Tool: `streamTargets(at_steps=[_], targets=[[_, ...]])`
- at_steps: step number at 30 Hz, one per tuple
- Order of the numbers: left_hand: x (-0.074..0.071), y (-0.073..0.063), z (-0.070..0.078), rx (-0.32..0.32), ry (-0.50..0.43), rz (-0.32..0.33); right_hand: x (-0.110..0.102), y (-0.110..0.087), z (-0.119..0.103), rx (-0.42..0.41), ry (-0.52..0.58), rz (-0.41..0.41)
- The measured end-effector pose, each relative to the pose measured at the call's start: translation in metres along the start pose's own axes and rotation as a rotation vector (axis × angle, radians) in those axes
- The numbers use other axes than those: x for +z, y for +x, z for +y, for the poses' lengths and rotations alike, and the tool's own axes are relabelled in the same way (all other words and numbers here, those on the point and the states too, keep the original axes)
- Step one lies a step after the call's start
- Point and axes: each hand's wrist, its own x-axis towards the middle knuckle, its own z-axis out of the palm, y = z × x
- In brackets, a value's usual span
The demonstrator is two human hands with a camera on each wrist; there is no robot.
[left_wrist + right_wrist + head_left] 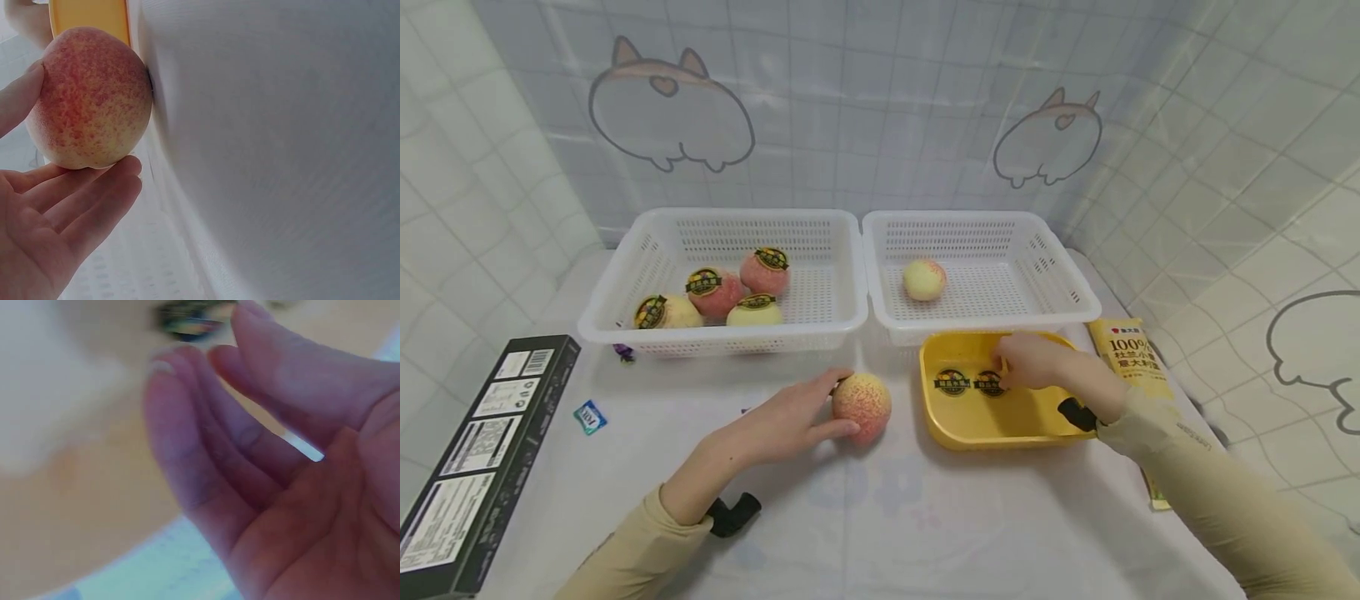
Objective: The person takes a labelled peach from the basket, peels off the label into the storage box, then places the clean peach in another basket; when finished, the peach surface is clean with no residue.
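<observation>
My left hand (793, 421) holds a red and yellow peach (861, 408) low over the white table, thumb on one side and fingers on the other. In the left wrist view, the peach (94, 100) shows no sticker on its visible side. My right hand (1037, 362) reaches into a yellow tub (1000, 442). Its fingertips are right at one of two dark oval stickers (991, 383) on the tub's bottom. Blurred in the right wrist view, the fingers (181, 425) bend loosely toward the thumb, and a sticker (190, 319) appears just beyond them.
Behind stand two white perforated baskets. The left basket (722, 335) holds several stickered peaches (715, 293); the right basket (992, 321) holds one pale peach (924, 280). A long black box (482, 467) and a small blue packet (590, 417) lie left, a yellow package (1131, 354) right.
</observation>
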Motion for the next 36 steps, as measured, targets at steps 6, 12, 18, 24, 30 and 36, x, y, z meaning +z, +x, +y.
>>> streamTargets(at_steps=[6, 12, 18, 24, 30, 36], targets=[[-0.003, 0.001, -0.001, 0.001, 0.001, -0.001, -0.014, -0.021, -0.032, -0.038, 0.146, 0.185], [-0.005, 0.001, -0.005, 0.008, -0.006, 0.002, -0.005, -0.021, -0.082, -0.099, 0.334, 0.396], [-0.006, 0.001, -0.006, 0.048, -0.018, 0.023, 0.005, -0.005, -0.123, -0.141, 0.395, 0.4], [-0.005, 0.001, -0.005, 0.047, -0.026, 0.018, 0.011, 0.011, -0.139, -0.141, 0.41, 0.374], [-0.004, 0.002, -0.004, 0.041, -0.055, 0.029, 0.026, 0.016, -0.145, -0.19, 0.338, 0.326], [-0.013, -0.003, -0.009, 0.027, -0.072, -0.029, 0.035, 0.018, -0.151, -0.17, 0.246, 0.284]])
